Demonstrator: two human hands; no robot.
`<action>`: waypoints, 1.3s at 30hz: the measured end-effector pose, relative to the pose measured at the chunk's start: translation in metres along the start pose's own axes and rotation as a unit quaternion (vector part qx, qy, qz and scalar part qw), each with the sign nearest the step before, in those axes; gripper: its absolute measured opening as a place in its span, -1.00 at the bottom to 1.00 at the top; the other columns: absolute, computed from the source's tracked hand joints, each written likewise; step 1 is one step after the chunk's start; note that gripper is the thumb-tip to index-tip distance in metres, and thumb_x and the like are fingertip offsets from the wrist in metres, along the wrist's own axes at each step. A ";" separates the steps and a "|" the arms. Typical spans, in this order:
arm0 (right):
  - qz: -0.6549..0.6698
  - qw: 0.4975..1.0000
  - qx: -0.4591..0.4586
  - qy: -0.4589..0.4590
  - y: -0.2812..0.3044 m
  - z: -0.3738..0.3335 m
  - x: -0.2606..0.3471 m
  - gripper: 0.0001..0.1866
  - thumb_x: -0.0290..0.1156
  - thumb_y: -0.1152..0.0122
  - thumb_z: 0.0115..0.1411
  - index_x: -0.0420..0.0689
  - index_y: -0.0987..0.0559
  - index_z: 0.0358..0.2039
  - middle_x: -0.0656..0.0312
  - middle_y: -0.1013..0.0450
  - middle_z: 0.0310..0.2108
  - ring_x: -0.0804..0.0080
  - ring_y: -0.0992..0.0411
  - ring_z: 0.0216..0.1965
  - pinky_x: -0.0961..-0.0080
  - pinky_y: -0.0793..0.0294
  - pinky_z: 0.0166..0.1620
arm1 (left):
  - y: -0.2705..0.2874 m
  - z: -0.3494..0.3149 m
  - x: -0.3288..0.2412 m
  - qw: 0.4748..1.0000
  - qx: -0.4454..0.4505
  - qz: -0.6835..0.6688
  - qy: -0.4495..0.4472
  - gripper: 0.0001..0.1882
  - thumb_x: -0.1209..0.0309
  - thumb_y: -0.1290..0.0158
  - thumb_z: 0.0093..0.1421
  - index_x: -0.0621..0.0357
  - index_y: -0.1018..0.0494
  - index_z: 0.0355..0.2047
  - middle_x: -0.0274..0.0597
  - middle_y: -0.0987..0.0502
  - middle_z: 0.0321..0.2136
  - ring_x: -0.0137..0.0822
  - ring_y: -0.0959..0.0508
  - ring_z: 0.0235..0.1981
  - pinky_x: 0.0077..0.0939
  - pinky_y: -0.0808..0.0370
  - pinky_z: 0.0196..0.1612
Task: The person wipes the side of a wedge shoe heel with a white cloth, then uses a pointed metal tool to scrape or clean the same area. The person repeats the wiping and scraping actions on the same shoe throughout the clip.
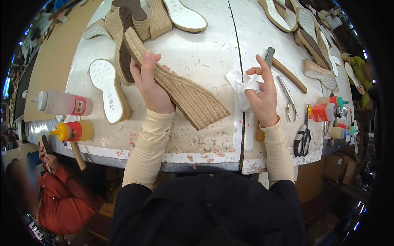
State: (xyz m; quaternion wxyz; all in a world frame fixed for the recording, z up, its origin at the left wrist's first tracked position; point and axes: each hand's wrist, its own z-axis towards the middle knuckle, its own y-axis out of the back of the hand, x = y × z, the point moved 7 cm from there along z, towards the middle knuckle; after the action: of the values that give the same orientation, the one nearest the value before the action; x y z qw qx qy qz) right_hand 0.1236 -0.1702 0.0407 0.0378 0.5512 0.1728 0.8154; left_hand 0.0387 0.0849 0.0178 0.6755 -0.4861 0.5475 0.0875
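So I'm standing by this scuffed white table [197, 53], and the nearest edge runs just ahead of the worker's body. There's a decent stretch of scrap-flecked surface between that edge and the rope-wrapped wedge [186, 92], plus bare room up toward the dark seam [236, 33] that splits the tabletop. The left side is tighter: a white-faced wedge [110, 92] sits near the left forearm, with a clear squeeze bottle [61, 103] and a yellow bottle [80, 130] beyond it. On the right, a hammer [289, 76] and metal tweezers [288, 96] lie just past the other hand.

The rope-wrapped wedge is in the left hand [154, 88], fingers closed around it, over the table in front of the worker. It's tan, braided in lengthwise rows, slim at the upper left, flaring to a thick end at lower right, brown along one edge.

The right hand [264, 96] is up, index finger raised, thumb and other fingers curled by a white cloth [234, 80]. Can't tell if it's pinching it, since the fingers cover part. Can't tell whether the thick end touches the tabletop either. Some amber thing [259, 134] is mostly hidden by the right wrist, and the far heap of wedges [159, 20] gets cut off up top.
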 end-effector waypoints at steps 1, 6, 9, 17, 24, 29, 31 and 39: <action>0.026 0.999 0.026 -0.018 -0.003 0.000 -0.002 -0.75 -0.63 0.06 0.06 -0.30 -0.56 -0.28 0.32 -0.35 -0.66 0.63 -0.30 -0.57 0.65 -0.31 -0.49 | -0.001 -0.001 -0.001 1.000 0.006 -0.005 -0.004 -0.42 0.13 -0.10 0.16 0.16 -0.17 0.06 -0.15 -0.39 -0.26 -0.44 -0.42 -0.42 -0.55 -0.45 -0.40; 0.021 0.989 0.098 -0.113 0.000 0.003 -0.023 -0.77 -0.62 0.03 0.05 -0.30 -0.56 -0.29 0.33 -0.37 -0.63 0.64 -0.28 -0.57 0.68 -0.31 -0.45 | -0.004 -0.004 -0.003 1.000 0.010 -0.019 0.000 -0.47 0.14 -0.09 0.17 0.09 -0.18 0.03 -0.17 -0.39 -0.24 -0.43 -0.42 -0.43 -0.49 -0.47 -0.45; 0.007 0.991 0.089 -0.099 0.002 0.003 -0.024 -0.77 -0.62 0.02 0.06 -0.29 -0.56 -0.28 0.33 -0.38 -0.61 0.65 -0.26 -0.56 0.70 -0.32 -0.44 | -0.005 -0.006 -0.002 0.998 0.019 -0.054 0.012 -0.50 0.13 -0.08 0.17 0.05 -0.18 0.01 -0.17 -0.39 -0.23 -0.43 -0.42 -0.43 -0.49 -0.47 -0.45; 0.053 0.997 0.045 -0.037 -0.006 0.003 -0.010 -0.77 -0.57 0.03 0.20 -0.25 -0.52 -0.15 0.41 -0.35 -0.55 0.81 -0.15 -0.59 0.82 -0.12 -0.54 | -0.009 -0.008 0.000 0.999 0.025 -0.028 0.017 -0.41 -0.01 -0.03 0.17 0.23 -0.21 -0.03 -0.13 -0.35 -0.22 -0.41 -0.41 -0.40 -0.47 -0.45 -0.41; 0.151 0.966 0.078 -0.195 0.000 0.000 -0.030 -0.89 -0.53 -0.03 0.22 -0.25 -0.51 -0.38 0.41 -0.36 -0.54 0.79 -0.19 -0.57 0.78 -0.14 -0.53 | -0.004 -0.001 0.009 0.999 0.017 0.016 0.040 -0.37 -0.05 -0.05 0.15 0.18 -0.19 0.00 -0.13 -0.35 -0.21 -0.43 -0.41 -0.40 -0.50 -0.46 -0.40; 0.120 0.988 0.024 -0.089 -0.003 0.002 -0.008 -0.88 -0.58 0.09 0.23 -0.21 -0.46 -0.32 0.42 -0.32 -0.59 0.81 -0.09 -0.65 0.79 -0.04 -0.59 | -0.003 0.002 0.011 0.999 0.019 0.048 0.006 -0.42 -0.01 -0.07 0.15 0.11 -0.19 -0.03 -0.15 -0.38 -0.22 -0.44 -0.42 -0.42 -0.51 -0.49 -0.43; 0.123 0.989 0.024 -0.076 0.001 -0.001 0.001 -0.87 -0.60 0.10 0.22 -0.24 -0.46 -0.32 0.38 -0.35 -0.58 0.78 -0.11 -0.66 0.78 -0.09 -0.58 | -0.004 0.001 0.014 0.998 0.023 0.051 0.008 -0.44 -0.01 -0.07 0.15 0.11 -0.19 -0.04 -0.15 -0.38 -0.23 -0.44 -0.42 -0.42 -0.51 -0.49 -0.43; 0.308 0.948 -0.048 -0.072 0.110 -0.032 0.033 -0.90 -0.47 0.09 0.30 -0.18 -0.39 -0.33 0.29 -0.32 -0.61 0.72 -0.10 -0.69 0.74 -0.04 -0.65 | 0.000 0.004 0.022 0.997 0.039 0.061 0.036 -0.22 0.08 -0.06 0.20 0.35 -0.01 0.22 -0.10 -0.47 -0.23 -0.32 -0.45 -0.20 -0.48 -0.37 -0.04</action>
State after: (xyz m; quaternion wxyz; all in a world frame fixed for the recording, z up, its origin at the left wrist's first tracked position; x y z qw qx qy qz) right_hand 0.0951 -0.2729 0.0952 -0.1761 0.6325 -0.0478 0.7527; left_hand 0.0499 0.0783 -0.0008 0.6674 -0.4281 0.6028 0.0892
